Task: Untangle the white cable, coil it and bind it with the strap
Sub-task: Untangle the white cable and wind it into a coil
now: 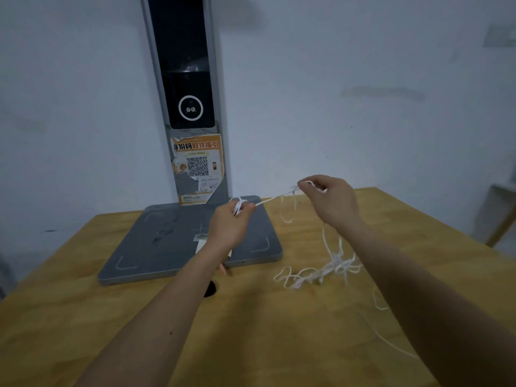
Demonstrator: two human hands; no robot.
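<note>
A thin white cable (318,272) lies in a loose tangle on the wooden table (251,331), right of centre. A stretch of it runs taut between my hands above the table. My left hand (231,222) grips a small bunch of cable loops over the grey base plate. My right hand (329,199), higher and to the right, pinches the cable, and strands hang from it down to the tangle. More cable trails toward the near right edge. I see no strap.
A grey scanner stand (192,241) with a flat base plate sits at the table's back, its dark post rising against the white wall with an orange QR sticker (198,166). A round hole (210,289) opens in the tabletop beside my left forearm.
</note>
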